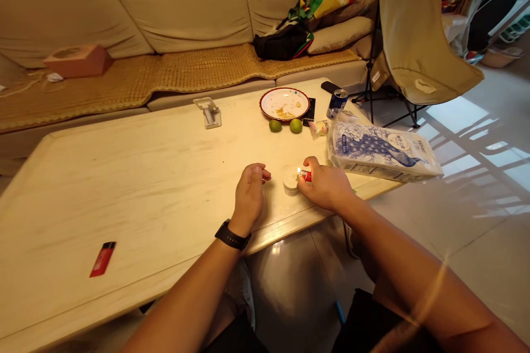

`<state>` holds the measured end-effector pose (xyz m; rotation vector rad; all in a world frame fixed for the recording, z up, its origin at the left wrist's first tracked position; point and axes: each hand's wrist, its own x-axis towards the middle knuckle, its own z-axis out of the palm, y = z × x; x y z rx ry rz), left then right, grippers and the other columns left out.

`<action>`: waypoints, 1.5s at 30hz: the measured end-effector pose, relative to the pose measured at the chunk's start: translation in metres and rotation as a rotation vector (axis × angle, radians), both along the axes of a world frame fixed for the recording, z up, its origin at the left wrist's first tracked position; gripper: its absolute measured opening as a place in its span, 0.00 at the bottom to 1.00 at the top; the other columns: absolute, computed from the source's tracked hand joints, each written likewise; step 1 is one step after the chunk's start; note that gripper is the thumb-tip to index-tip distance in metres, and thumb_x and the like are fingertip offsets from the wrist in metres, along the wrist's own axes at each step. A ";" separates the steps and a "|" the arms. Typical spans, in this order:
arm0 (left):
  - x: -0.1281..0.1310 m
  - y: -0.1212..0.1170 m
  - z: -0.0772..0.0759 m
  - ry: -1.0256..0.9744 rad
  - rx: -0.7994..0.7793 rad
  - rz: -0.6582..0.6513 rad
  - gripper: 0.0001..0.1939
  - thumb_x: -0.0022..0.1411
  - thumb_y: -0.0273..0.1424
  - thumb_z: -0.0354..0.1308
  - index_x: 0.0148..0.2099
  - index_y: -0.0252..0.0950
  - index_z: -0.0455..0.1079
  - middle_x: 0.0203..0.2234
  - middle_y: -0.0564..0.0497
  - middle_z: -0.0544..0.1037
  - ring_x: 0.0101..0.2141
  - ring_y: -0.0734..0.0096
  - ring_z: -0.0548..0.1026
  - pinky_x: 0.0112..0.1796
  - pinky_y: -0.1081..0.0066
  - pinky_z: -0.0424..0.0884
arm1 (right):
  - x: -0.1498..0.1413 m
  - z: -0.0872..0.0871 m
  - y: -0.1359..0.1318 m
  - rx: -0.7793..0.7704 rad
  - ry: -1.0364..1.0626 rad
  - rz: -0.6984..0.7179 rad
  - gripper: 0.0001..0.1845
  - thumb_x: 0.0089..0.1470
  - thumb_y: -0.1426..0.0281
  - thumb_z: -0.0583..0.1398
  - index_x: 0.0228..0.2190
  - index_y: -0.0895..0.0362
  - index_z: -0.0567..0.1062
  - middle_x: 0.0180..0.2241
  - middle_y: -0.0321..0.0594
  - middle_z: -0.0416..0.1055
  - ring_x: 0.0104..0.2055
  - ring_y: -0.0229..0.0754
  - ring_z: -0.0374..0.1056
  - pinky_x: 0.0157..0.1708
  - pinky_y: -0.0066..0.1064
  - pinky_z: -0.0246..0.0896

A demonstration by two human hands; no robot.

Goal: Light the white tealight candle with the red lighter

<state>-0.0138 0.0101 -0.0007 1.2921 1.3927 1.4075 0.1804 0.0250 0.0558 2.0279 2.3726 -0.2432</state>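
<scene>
My right hand point(327, 183) grips a small red lighter point(305, 175), whose lit flame point(298, 170) shows at its left tip. Just below the flame stands a short, round, whitish candle point(291, 186) on the table, near its front edge. Whether its wick burns, I cannot tell. To the left of the candle, my left hand point(250, 190) is held upright and slightly cupped, with nothing in it and a dark watch on the wrist. Far to the left on the table lies a flat red and black packet point(102, 259).
A wooden table point(165, 176) spans the view. Toward its back are a phone stand point(208, 113), a plate point(285, 100) with food scraps, two green limes point(285, 126) and a blue can point(338, 100). A tissue pack point(383, 146) overhangs the right edge. Behind are a sofa and a folding chair point(422, 38).
</scene>
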 end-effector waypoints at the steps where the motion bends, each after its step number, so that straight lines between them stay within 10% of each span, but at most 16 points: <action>1: 0.000 0.000 0.000 -0.001 -0.005 0.002 0.20 0.70 0.48 0.46 0.47 0.38 0.69 0.35 0.48 0.76 0.38 0.67 0.74 0.43 0.64 0.69 | 0.000 0.000 0.000 -0.006 0.000 -0.010 0.27 0.60 0.53 0.52 0.55 0.55 0.65 0.37 0.47 0.79 0.39 0.53 0.74 0.37 0.35 0.59; 45: -0.001 0.002 -0.009 0.024 -0.017 -0.023 0.21 0.70 0.48 0.45 0.48 0.38 0.68 0.36 0.48 0.76 0.38 0.66 0.74 0.44 0.63 0.69 | 0.062 -0.029 -0.007 -0.142 -0.051 -0.028 0.24 0.61 0.54 0.52 0.50 0.57 0.67 0.37 0.49 0.78 0.39 0.53 0.75 0.34 0.34 0.56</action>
